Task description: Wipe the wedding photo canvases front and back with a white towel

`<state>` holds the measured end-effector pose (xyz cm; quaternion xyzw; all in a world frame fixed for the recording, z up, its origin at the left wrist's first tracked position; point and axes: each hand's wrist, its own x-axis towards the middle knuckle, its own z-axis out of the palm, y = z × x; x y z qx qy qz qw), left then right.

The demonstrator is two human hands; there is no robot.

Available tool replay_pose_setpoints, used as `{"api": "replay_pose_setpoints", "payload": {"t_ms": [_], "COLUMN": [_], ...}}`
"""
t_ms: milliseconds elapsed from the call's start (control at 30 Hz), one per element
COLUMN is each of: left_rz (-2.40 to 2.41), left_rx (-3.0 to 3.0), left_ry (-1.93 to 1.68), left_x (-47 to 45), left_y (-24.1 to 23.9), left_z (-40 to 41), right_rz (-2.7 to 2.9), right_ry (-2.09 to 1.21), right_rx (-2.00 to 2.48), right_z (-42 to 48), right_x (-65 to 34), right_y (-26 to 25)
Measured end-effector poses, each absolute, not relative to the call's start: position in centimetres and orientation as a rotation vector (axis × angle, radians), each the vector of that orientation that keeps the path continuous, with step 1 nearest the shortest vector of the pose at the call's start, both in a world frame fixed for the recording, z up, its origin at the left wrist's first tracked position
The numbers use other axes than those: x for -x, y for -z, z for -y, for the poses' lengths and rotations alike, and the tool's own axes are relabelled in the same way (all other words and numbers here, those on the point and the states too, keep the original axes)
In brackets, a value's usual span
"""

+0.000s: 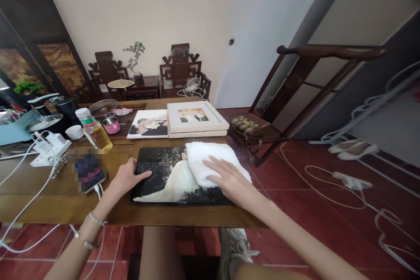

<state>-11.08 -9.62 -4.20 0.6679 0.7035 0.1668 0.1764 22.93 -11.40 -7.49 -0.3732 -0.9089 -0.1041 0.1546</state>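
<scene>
A glossy dark photo panel (157, 179), printed with a figure in a long pale dress, lies flat on the wooden table near its front edge. My left hand (129, 177) grips the panel's left side, thumb over the top surface and the other fingers at the edge, partly hidden. On the panel's right part rests a folded white towel (200, 153), covering part of the picture. My right hand (228, 179) lies flat on this towel with its fingers stretched out, pressing it against the panel; its thumb is hidden.
Behind the panel are stacked white picture frames (200, 129) and another photo print (151, 127). To the left lie a charging phone (93, 175), a bottle of yellow liquid (95, 131), a pink cup (111, 126) and a power strip (50, 151). A wooden chair (295, 83) holds a bag (246, 125).
</scene>
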Motion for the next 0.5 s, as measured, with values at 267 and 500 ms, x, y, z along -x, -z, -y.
{"api": "replay_pose_setpoints", "payload": {"t_ms": [267,500], "left_rz": [-2.186,-2.394], "left_rx": [-2.069,-2.182], "left_ry": [-0.384,-0.623], "left_x": [9.0,7.2], "left_y": [5.2,7.2], "left_z": [11.3,12.6], "right_rz": [1.81,1.708], "right_ry": [-0.094,-0.113], "right_rx": [1.381,1.43], "right_z": [8.0,6.7], "right_x": [-26.1,-25.6], "right_y": [6.1,6.7]}}
